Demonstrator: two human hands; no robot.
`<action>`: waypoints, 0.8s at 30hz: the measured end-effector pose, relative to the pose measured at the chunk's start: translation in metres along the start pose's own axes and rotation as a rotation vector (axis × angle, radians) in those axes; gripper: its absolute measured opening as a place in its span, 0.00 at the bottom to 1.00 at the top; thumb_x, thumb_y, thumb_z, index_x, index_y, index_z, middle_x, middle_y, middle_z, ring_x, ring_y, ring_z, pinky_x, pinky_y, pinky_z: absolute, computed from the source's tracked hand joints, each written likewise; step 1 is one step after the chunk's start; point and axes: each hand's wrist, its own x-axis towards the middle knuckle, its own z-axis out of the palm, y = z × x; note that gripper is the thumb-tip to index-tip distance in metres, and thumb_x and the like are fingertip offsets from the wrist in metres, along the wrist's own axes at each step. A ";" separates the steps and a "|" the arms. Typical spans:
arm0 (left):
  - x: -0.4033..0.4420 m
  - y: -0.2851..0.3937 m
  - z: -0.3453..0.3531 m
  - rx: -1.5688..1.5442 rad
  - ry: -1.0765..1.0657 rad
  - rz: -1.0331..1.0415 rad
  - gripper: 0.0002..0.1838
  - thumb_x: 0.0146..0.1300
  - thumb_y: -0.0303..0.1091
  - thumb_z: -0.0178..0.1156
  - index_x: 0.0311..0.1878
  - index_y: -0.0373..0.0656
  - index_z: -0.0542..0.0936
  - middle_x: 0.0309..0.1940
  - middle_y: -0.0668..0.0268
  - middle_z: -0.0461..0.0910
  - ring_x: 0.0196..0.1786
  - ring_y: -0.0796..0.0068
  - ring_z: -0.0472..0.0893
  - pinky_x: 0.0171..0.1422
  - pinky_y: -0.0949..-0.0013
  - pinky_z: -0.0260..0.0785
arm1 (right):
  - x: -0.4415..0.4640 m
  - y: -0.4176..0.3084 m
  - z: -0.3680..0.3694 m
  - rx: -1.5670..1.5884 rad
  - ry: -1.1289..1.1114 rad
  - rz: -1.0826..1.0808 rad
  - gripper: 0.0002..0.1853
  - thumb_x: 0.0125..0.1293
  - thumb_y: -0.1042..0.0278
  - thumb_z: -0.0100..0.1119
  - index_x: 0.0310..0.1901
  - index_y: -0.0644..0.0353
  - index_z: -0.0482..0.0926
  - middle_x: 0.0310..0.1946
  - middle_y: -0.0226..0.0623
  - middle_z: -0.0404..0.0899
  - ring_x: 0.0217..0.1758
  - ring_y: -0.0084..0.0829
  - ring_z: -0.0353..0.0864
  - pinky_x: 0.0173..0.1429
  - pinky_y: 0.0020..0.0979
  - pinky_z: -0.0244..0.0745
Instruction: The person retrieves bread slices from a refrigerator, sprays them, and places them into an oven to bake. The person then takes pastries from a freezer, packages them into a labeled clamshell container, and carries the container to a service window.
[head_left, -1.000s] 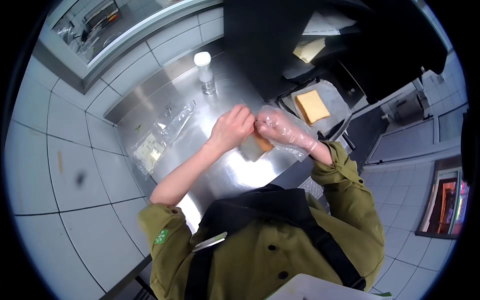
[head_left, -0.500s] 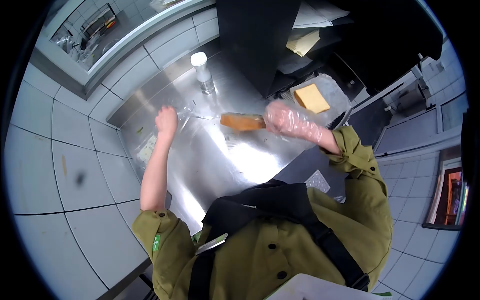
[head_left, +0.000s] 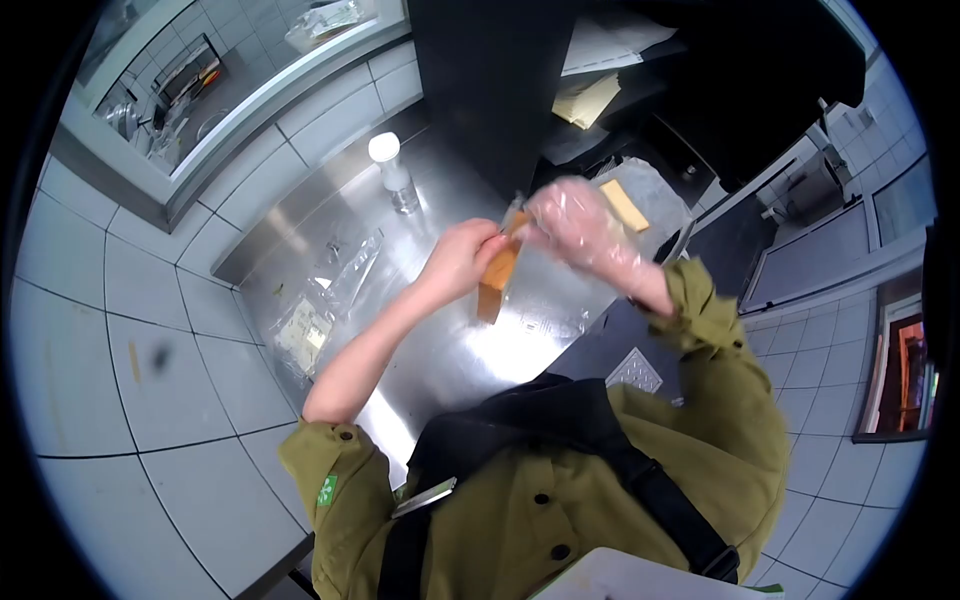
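Note:
A brown-crusted piece of bread in clear wrap [head_left: 497, 277] hangs upright between my hands, over the steel counter [head_left: 400, 330]. My bare left hand [head_left: 466, 258] is closed on its upper left side. My right hand [head_left: 570, 222], in a clear plastic glove and slightly blurred, is closed at the top of the wrap. Behind the right hand, another slice of bread [head_left: 625, 206] lies on a paper-lined tray [head_left: 668, 190], partly covered by that hand.
A white-capped bottle [head_left: 393, 172] stands at the counter's back. Clear plastic packaging [head_left: 308, 325] lies at the left by the tiled wall. Beyond the counter is a black shelf unit [head_left: 490, 80] with papers [head_left: 588, 98].
My left hand has come back from the left to the wrapped bread. The bread has turned from lying level to upright, and my right hand has shifted slightly up.

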 end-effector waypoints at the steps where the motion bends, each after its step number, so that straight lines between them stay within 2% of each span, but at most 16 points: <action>1: 0.002 -0.001 0.002 -0.031 0.041 -0.017 0.08 0.58 0.32 0.53 0.34 0.37 0.76 0.39 0.54 0.76 0.38 0.54 0.76 0.41 0.63 0.68 | -0.009 -0.010 0.007 -0.024 0.029 0.075 0.10 0.42 0.67 0.60 0.24 0.60 0.71 0.24 0.36 0.69 0.31 0.34 0.70 0.38 0.34 0.66; 2: 0.000 -0.001 0.006 -0.031 0.053 0.016 0.08 0.59 0.32 0.52 0.35 0.36 0.76 0.43 0.53 0.75 0.39 0.54 0.76 0.42 0.63 0.68 | -0.016 -0.016 0.015 -0.041 0.057 0.157 0.10 0.41 0.66 0.61 0.24 0.60 0.71 0.24 0.36 0.69 0.31 0.34 0.70 0.38 0.34 0.66; 4: -0.008 0.000 0.011 -0.022 0.055 0.076 0.09 0.59 0.31 0.52 0.37 0.36 0.77 0.49 0.50 0.72 0.42 0.53 0.76 0.45 0.64 0.67 | -0.020 -0.024 0.039 -0.005 0.135 0.178 0.11 0.41 0.66 0.62 0.24 0.60 0.70 0.23 0.37 0.69 0.30 0.34 0.70 0.37 0.35 0.65; 5: -0.009 0.005 0.008 -0.019 0.026 0.046 0.08 0.59 0.31 0.52 0.35 0.36 0.76 0.50 0.49 0.70 0.44 0.52 0.75 0.46 0.65 0.67 | -0.017 -0.026 0.045 0.010 0.176 0.184 0.12 0.40 0.66 0.62 0.24 0.60 0.70 0.23 0.37 0.69 0.29 0.34 0.70 0.36 0.35 0.65; 6: -0.013 0.012 0.004 -0.020 -0.003 0.010 0.08 0.58 0.30 0.52 0.33 0.36 0.76 0.52 0.49 0.69 0.47 0.51 0.73 0.47 0.65 0.67 | -0.015 -0.023 0.048 -0.017 0.266 0.052 0.09 0.41 0.66 0.59 0.22 0.59 0.71 0.18 0.35 0.68 0.25 0.33 0.69 0.31 0.34 0.63; 7: -0.017 0.016 0.002 -0.024 -0.033 -0.029 0.08 0.58 0.30 0.52 0.31 0.36 0.76 0.53 0.48 0.68 0.49 0.50 0.72 0.49 0.66 0.66 | -0.016 -0.021 0.050 0.009 0.254 0.005 0.08 0.41 0.67 0.59 0.22 0.59 0.71 0.19 0.35 0.68 0.25 0.33 0.69 0.32 0.34 0.63; 9: -0.025 0.008 -0.007 -0.088 -0.104 0.055 0.08 0.58 0.30 0.52 0.32 0.35 0.76 0.53 0.50 0.69 0.52 0.55 0.72 0.50 0.66 0.66 | -0.019 -0.015 0.051 0.059 0.234 -0.094 0.08 0.41 0.67 0.59 0.22 0.58 0.71 0.19 0.34 0.68 0.26 0.33 0.69 0.33 0.33 0.63; 10: -0.029 0.003 -0.014 -0.122 -0.138 0.099 0.08 0.59 0.30 0.52 0.32 0.34 0.75 0.53 0.50 0.69 0.53 0.57 0.72 0.51 0.66 0.66 | -0.022 -0.006 0.047 0.193 0.191 -0.057 0.06 0.44 0.70 0.56 0.22 0.60 0.71 0.20 0.37 0.69 0.27 0.36 0.70 0.34 0.35 0.64; 13: -0.057 -0.001 -0.041 -0.390 -0.256 -0.036 0.09 0.60 0.31 0.52 0.30 0.33 0.74 0.56 0.53 0.68 0.56 0.67 0.70 0.51 0.67 0.65 | -0.025 0.021 0.023 0.262 0.125 0.316 0.04 0.47 0.72 0.52 0.22 0.62 0.70 0.22 0.40 0.70 0.29 0.39 0.70 0.35 0.37 0.65; 14: -0.062 -0.005 -0.042 -0.542 -0.218 -0.076 0.10 0.61 0.31 0.52 0.29 0.34 0.73 0.55 0.55 0.69 0.55 0.69 0.70 0.50 0.67 0.65 | -0.029 0.019 0.022 0.362 0.165 0.335 0.03 0.54 0.74 0.50 0.25 0.61 0.70 0.22 0.39 0.67 0.28 0.39 0.69 0.33 0.32 0.66; 16: -0.074 -0.015 -0.039 -0.847 -0.135 -0.161 0.11 0.62 0.32 0.51 0.26 0.35 0.71 0.52 0.58 0.72 0.53 0.73 0.70 0.50 0.68 0.65 | -0.030 -0.002 0.031 0.522 0.255 0.502 0.04 0.54 0.72 0.50 0.25 0.61 0.72 0.23 0.40 0.70 0.30 0.40 0.71 0.35 0.35 0.66; 18: -0.091 -0.026 -0.039 -0.956 -0.080 -0.121 0.13 0.63 0.34 0.51 0.24 0.37 0.70 0.47 0.59 0.73 0.50 0.72 0.72 0.50 0.68 0.65 | -0.044 -0.003 0.073 0.725 0.383 0.685 0.06 0.55 0.70 0.49 0.26 0.62 0.73 0.23 0.41 0.72 0.30 0.40 0.72 0.35 0.35 0.66; 21: -0.121 -0.032 -0.055 -1.242 0.068 -0.064 0.13 0.64 0.37 0.49 0.26 0.40 0.70 0.41 0.61 0.74 0.47 0.70 0.74 0.51 0.67 0.67 | -0.067 0.016 0.090 0.615 0.565 0.947 0.06 0.56 0.71 0.48 0.26 0.64 0.72 0.24 0.39 0.73 0.28 0.37 0.72 0.34 0.35 0.67; 22: -0.128 -0.035 -0.061 -1.357 0.129 -0.040 0.13 0.65 0.38 0.48 0.28 0.41 0.71 0.39 0.62 0.74 0.46 0.70 0.74 0.51 0.66 0.67 | -0.070 0.011 0.087 0.665 0.603 0.985 0.08 0.59 0.71 0.45 0.30 0.65 0.74 0.21 0.35 0.72 0.24 0.27 0.70 0.29 0.29 0.65; 24: -0.137 -0.046 -0.066 -1.575 0.241 -0.090 0.12 0.66 0.39 0.46 0.32 0.42 0.71 0.39 0.62 0.74 0.46 0.70 0.74 0.52 0.65 0.67 | -0.100 0.013 0.142 0.582 0.546 0.857 0.09 0.59 0.69 0.46 0.30 0.65 0.75 0.22 0.38 0.73 0.23 0.31 0.71 0.28 0.30 0.65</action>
